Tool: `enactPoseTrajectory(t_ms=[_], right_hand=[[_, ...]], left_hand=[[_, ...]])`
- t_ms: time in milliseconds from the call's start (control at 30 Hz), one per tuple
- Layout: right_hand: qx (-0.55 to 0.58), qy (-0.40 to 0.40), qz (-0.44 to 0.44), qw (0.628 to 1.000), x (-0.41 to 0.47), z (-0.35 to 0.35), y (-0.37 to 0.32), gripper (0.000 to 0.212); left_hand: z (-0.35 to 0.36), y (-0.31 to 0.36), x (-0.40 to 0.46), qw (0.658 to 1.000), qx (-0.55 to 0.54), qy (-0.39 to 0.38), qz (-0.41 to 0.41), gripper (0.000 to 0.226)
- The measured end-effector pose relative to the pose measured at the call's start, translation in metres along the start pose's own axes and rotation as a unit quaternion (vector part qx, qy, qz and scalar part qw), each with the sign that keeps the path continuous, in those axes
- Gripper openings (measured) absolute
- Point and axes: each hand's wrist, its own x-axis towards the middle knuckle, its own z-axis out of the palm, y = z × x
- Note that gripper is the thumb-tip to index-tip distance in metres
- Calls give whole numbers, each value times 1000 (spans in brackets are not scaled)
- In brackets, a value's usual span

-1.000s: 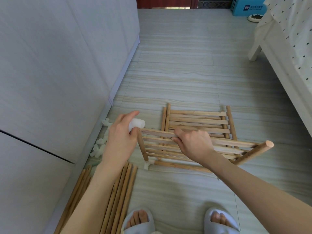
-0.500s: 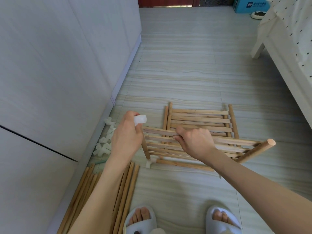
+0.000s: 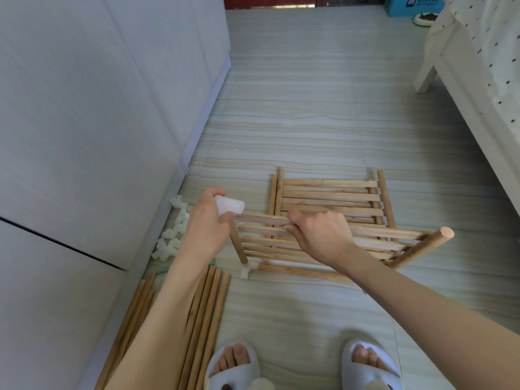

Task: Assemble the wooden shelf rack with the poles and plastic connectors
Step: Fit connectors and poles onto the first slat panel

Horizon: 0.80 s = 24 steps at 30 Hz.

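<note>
Left hand (image 3: 206, 223) grips a white plastic connector (image 3: 229, 206) at the top of a short upright pole (image 3: 238, 243) — the fingers wrap round it, one open end of the piece sticking out to the right. Her right hand (image 3: 320, 235) is curled round a slat of the raised shelf panel (image 3: 374, 237), holding it off the floor (image 3: 295, 108). That panel tilts over a second slatted panel (image 3: 327, 192) lying flat behind it. At the foot of the upright pole another white connector (image 3: 247, 270) joins it to a pole lying along the floor.

My guess is the step in hand is seating the connector on the pole top at the panel's left corner. Next it wants pressing straight down while the right hand steadies the panel. Spare poles (image 3: 208, 319) lie by the left arm, and loose connectors (image 3: 174, 237) sit heaped against the white cabinet (image 3: 84, 108).
</note>
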Motion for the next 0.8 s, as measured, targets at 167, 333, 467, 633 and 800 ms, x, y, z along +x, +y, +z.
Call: enactPoseTrajectory(t_ms=[167, 333, 467, 633, 800], right_hand=[[-1, -3, 4, 1000, 1, 0, 0, 31], [11, -1, 7, 1000, 0, -3, -1, 31], [3, -3, 8, 1000, 1, -4, -2, 31], [-2, -4, 10, 1000, 1, -5, -1, 32], [1, 1, 7, 1000, 2, -3, -1, 32]], left_hand=[[4, 0, 0, 999, -13, 32, -22, 34], [7, 0, -3, 998, -21, 49, -20, 33], [13, 7, -7, 996, -9, 81, -21, 35], [14, 12, -9, 997, 28, 72, -18, 38], [-24, 0, 7, 960, -196, -167, -113, 49]])
